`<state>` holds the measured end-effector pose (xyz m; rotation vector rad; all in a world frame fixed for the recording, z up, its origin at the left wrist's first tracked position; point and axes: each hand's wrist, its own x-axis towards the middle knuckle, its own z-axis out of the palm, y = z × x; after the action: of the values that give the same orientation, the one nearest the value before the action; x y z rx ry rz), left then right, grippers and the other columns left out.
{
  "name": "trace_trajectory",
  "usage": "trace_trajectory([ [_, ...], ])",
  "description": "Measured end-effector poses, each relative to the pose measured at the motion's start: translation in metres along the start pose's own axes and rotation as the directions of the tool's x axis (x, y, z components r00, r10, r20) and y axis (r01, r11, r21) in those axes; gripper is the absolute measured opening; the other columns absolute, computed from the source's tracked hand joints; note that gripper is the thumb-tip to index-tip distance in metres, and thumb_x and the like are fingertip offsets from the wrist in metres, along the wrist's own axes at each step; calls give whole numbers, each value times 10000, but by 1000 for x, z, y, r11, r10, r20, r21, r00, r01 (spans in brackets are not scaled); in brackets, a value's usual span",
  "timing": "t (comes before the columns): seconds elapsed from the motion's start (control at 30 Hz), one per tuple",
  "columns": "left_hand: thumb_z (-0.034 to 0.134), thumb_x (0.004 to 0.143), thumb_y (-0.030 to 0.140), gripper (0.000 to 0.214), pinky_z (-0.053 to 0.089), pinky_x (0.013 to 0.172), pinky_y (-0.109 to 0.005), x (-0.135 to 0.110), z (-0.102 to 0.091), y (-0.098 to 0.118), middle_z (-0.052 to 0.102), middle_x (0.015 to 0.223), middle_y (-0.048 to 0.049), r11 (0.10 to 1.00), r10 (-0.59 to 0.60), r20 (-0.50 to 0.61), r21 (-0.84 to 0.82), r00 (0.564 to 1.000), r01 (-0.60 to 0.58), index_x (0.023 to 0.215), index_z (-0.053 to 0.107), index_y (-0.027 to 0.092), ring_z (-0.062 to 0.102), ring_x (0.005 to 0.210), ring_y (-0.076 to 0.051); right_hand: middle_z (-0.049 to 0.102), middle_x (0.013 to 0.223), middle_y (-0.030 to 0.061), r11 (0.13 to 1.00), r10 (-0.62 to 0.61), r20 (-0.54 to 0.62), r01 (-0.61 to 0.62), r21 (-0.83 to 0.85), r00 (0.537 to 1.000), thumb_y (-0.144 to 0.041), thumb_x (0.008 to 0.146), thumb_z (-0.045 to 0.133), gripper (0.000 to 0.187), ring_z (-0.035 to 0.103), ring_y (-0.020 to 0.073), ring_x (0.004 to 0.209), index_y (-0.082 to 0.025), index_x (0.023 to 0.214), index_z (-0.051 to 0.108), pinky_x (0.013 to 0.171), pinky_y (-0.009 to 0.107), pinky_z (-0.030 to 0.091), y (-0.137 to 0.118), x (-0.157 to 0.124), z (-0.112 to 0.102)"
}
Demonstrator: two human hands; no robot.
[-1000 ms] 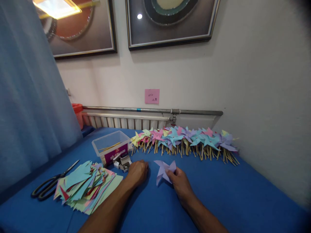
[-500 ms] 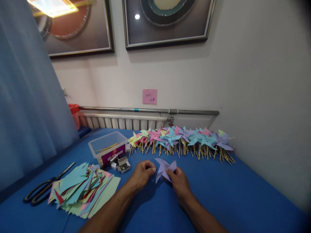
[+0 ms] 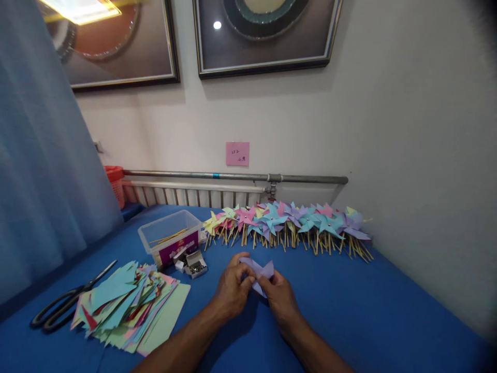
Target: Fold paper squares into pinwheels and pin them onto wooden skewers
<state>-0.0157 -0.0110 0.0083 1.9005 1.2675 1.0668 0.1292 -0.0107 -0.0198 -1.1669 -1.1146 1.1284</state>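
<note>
Between my two hands is a purple paper pinwheel (image 3: 265,270), its blades folded toward the middle, with no stick visible on it. My left hand (image 3: 235,285) is closed on its left side, fingers over the front and behind the paper. My right hand (image 3: 280,295) pinches the right side between thumb and fingers. Whether a pin is in my left fingers is hidden. Nearest to my left hand stands a small open box of metal pins (image 3: 196,265), and beyond it a clear plastic tub (image 3: 149,235) holding thin sticks (image 3: 170,237).
Pastel cut paper sheets (image 3: 128,305) lie piled at the left, beside black-handled scissors (image 3: 72,300). A long row of finished pinwheels (image 3: 287,220) on sticks lies along the back of the blue table (image 3: 349,311). Behind are a radiator (image 3: 186,196) and a pipe (image 3: 310,179).
My left hand has moved right and taken hold of the pinwheel's left side, which it was apart from before. My right hand has kept its pinch.
</note>
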Motion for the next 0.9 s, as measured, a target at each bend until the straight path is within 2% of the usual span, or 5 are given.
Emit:
trace_trajectory([
  [0.13,566,839,126,113,437,1039,-324,0,0,1,534,1410,-67,1000,-5,-16,-19,1000,5,764,626,186,568,1223,-195,688,692,19,999,18,-21,-18,30,1000,-489,678,746,374,583,176,619,-159,846,694,570,256,436,0,0,0],
  [0.37,547,855,140,120,449,1038,-337,1,-2,1,552,1394,-71,998,6,3,62,1000,-6,785,629,193,570,1218,-197,711,756,34,995,27,23,-29,94,999,-475,687,754,380,586,176,630,-162,895,702,551,248,429,0,-1,0],
  [0.7,531,852,140,121,465,995,-302,1,-3,3,599,1316,-56,999,6,20,41,1000,-7,763,591,196,603,1116,-176,726,760,44,979,60,79,-74,189,995,-503,650,789,452,627,194,662,-156,930,714,587,269,461,9,5,1],
  [0.9,526,844,156,116,481,881,-284,2,0,-2,632,1125,-54,999,28,1,-44,1000,-28,736,550,192,607,953,-155,722,757,42,984,69,81,-81,158,994,-519,631,796,485,608,182,632,-149,934,718,563,262,445,15,9,-1],
])
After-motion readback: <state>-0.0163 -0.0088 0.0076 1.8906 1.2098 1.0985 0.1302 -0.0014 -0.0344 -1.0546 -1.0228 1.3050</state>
